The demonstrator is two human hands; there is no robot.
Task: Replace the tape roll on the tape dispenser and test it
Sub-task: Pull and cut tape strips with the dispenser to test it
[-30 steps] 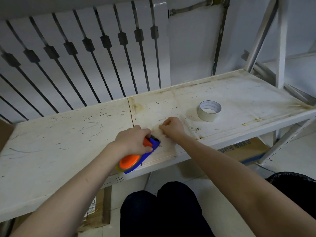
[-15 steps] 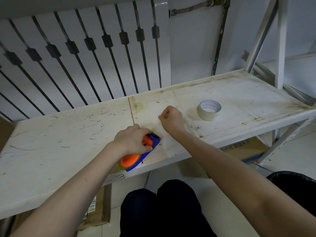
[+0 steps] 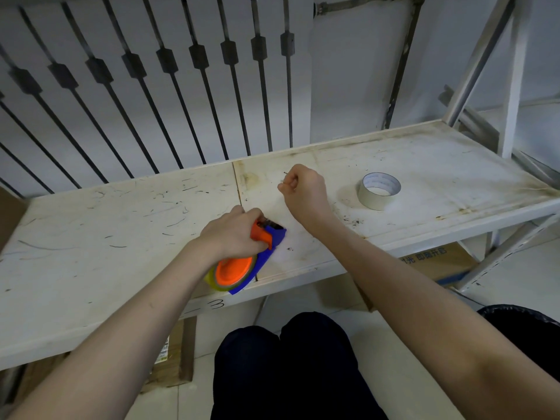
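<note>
My left hand (image 3: 230,234) grips the tape dispenser (image 3: 274,245), blue with an orange handle and an orange hub; a yellowish clear roll is mounted on it. It rests near the front edge of the white shelf (image 3: 121,237). My right hand (image 3: 303,189) is raised beyond the dispenser's toothed end, thumb and forefinger pinched on the end of the clear tape. The strip itself is barely visible. A white tape roll (image 3: 378,190) with little tape on its core lies flat on the shelf to the right.
Dark metal bars stand behind the shelf, and a grey rack post (image 3: 512,86) rises at the right. Cardboard boxes (image 3: 439,262) sit under the shelf. A black bin (image 3: 530,328) is at my lower right, and my knees (image 3: 288,359) are below the shelf edge.
My right hand has moved away from the dispenser's front toward the back of the shelf, still pinched. My left hand and the dispenser have barely shifted.
</note>
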